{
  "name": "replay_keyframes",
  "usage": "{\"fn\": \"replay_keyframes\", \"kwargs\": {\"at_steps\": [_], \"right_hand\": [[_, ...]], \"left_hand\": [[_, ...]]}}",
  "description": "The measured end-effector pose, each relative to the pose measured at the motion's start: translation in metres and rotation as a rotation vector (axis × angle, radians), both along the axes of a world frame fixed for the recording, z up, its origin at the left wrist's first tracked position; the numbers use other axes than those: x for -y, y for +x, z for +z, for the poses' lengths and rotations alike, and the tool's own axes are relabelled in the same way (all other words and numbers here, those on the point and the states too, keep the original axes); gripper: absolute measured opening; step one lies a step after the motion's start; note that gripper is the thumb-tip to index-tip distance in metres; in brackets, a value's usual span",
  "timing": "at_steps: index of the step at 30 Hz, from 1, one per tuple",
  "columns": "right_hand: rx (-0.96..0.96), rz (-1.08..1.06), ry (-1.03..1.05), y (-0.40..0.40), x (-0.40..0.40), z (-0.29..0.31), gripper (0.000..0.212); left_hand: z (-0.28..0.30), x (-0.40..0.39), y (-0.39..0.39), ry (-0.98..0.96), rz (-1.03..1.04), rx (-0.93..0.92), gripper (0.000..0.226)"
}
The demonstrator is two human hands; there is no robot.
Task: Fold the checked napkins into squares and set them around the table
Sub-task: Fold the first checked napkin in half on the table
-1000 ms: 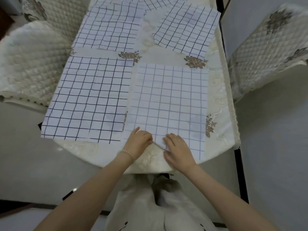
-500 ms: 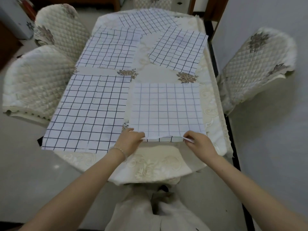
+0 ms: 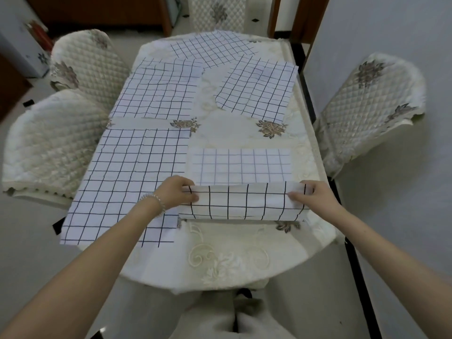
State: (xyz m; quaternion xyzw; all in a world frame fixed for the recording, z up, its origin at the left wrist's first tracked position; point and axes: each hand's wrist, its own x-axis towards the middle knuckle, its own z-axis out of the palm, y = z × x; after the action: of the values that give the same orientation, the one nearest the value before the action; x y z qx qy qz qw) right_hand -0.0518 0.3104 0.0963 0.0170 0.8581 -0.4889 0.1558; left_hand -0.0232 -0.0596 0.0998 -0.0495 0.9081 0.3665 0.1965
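left hand (image 3: pixel 179 193) and right hand (image 3: pixel 309 195) both have fingers pinching the near edge of the checked napkin (image 3: pixel 242 182), lifted over the table (image 3: pixel 227 253). uneven pull risks a skewed fold beyond the fingers.

Left hand (image 3: pixel 176 193) and right hand (image 3: pixel 310 196) each pinch a near corner of the near-right napkin (image 3: pixel 242 182), its near edge lifted and rolled over. Four other checked napkins lie flat on the cream tablecloth (image 3: pixel 227 255).

Near-right checked napkin (image 3: pixel 242 182) half-folded (near edge lifted); four others flat.
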Motion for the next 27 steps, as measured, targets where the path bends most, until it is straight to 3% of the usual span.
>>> {"fn": "replay_keyframes", "kwargs": {"at_steps": [3, 6, 9, 15, 22, 27], "right_hand": [[-0.021, -0.106, -0.087, -0.021, 0.011, 0.002, 0.042], [-0.027, -0.186, -0.089, -0.047, 0.024, -0.003, 0.017], [-0.033, -0.256, -0.088, -0.075, 0.036, -0.014, 0.025], [-0.037, -0.372, 0.065, -0.125, 0.056, -0.054, 0.012], [-0.055, -0.406, 0.282, -0.159, 0.067, -0.1, 0.017], [-0.064, -0.442, 0.343, -0.164, 0.072, -0.124, 0.043]], "left_hand": [[-0.001, 0.007, -0.024, 0.076, 0.144, -0.071, 0.01], [-0.005, 0.011, -0.051, 0.109, 0.228, -0.1, 0.006], [-0.017, 0.012, -0.079, 0.134, 0.314, -0.098, 0.007], [-0.056, 0.011, -0.132, 0.046, 0.342, -0.088, 0.016], [-0.098, 0.009, -0.173, -0.066, 0.333, -0.084, 0.029], [-0.114, 0.007, -0.174, -0.168, 0.345, -0.065, 0.04]]}}
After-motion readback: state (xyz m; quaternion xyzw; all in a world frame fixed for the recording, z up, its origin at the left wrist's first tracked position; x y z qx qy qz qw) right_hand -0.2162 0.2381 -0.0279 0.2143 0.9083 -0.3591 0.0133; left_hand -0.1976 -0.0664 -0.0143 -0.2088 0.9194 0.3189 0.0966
